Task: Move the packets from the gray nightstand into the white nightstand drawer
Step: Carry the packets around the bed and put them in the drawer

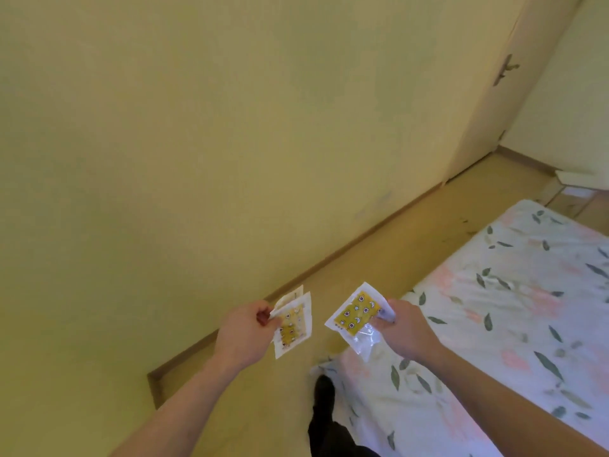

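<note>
A: Head view, lower centre. What do my hands hold?

B: My left hand [245, 328] pinches two packets [293, 324] at one edge; my right hand [403, 328] pinches another packet [357, 316].

A: Handling?

B: Probably light, limp, slick film; I would grip the sealed edges. Neither nightstand shows.
</note>
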